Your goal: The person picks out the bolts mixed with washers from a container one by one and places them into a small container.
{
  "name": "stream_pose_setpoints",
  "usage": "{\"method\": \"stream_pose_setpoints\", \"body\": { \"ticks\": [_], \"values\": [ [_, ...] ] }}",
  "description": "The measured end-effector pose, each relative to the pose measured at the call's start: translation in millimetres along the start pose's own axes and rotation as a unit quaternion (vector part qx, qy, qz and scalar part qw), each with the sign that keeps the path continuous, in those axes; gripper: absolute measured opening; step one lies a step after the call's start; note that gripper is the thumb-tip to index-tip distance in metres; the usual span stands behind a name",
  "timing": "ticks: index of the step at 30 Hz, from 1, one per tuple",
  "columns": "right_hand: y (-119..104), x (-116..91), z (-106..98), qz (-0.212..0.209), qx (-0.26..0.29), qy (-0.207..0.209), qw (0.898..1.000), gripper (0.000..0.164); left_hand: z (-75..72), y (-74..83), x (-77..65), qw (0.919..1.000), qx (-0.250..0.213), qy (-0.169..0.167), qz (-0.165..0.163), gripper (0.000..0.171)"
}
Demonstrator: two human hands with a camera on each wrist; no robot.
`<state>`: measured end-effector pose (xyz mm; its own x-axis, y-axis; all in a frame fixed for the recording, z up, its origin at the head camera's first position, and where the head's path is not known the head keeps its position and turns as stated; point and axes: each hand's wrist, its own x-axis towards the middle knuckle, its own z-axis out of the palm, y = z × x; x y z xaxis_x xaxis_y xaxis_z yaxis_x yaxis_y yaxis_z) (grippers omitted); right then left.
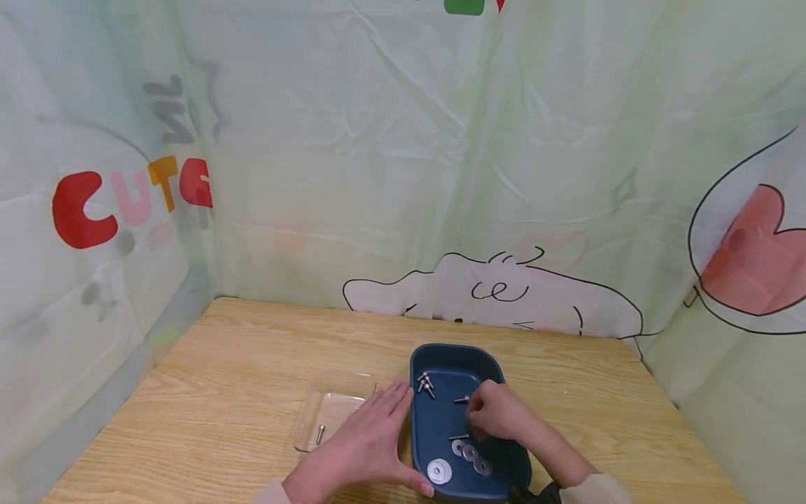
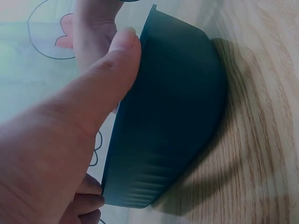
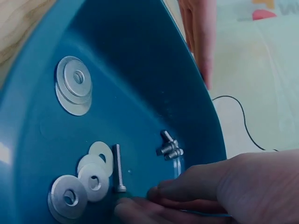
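A dark blue bin [image 1: 432, 420] with rounded corners stands on the table. My left hand [image 1: 373, 437] rests against its left side with fingers fairly straight, its thumb [image 2: 122, 49] over the near rim. Inside the bin is my right hand [image 1: 500, 413], fingers bent and tips low by the floor; I cannot tell whether they hold anything. Close to those fingertips lies a long screw [image 3: 118, 169], with loose washers [image 3: 96, 181] beside it. A stack of washers [image 1: 439, 471] sits in the near left corner. Several short screws [image 1: 425, 384] cluster at the far left; another screw [image 1: 462, 400] lies near my right hand.
A clear plastic tray [image 1: 308, 413] is left of the bin, partly behind my left hand, with one screw [image 1: 320, 434] in it. The wood-grain table [image 1: 252, 350] is enclosed by printed curtains [image 1: 352, 175] at the back and both sides.
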<state>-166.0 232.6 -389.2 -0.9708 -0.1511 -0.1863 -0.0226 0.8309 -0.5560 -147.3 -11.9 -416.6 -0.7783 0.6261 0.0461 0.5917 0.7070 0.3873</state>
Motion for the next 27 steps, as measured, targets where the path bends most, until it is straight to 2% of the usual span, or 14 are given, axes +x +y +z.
{"method": "stream_pose_setpoints", "body": {
  "ticks": [5,12,17,22,27],
  "values": [
    [-2.9,2.0,3.8,0.033,-0.011,-0.012,0.999,0.011,0.4,-0.9,1.4,1.0,-0.001,0.002,0.001,0.127],
    [-2.7,4.6,7.5,0.028,0.018,-0.016,0.999,0.01,-0.4,-0.7,2.9,1.0,0.003,-0.004,-0.004,0.126],
    [0.6,4.9,7.6,0.036,0.064,-0.034,0.997,0.01,-1.2,0.5,3.5,0.9999,0.008,-0.01,-0.008,0.125],
    [4.5,5.8,9.8,0.038,0.126,-0.052,0.99,0.012,-2.5,1.3,3.1,0.9998,0.012,-0.01,-0.009,0.125],
    [3.9,6.8,12.4,0.053,0.161,-0.055,0.984,0.014,-2.4,1.7,2.8,0.9999,0.009,-0.011,-0.009,0.125]
  ]
}}
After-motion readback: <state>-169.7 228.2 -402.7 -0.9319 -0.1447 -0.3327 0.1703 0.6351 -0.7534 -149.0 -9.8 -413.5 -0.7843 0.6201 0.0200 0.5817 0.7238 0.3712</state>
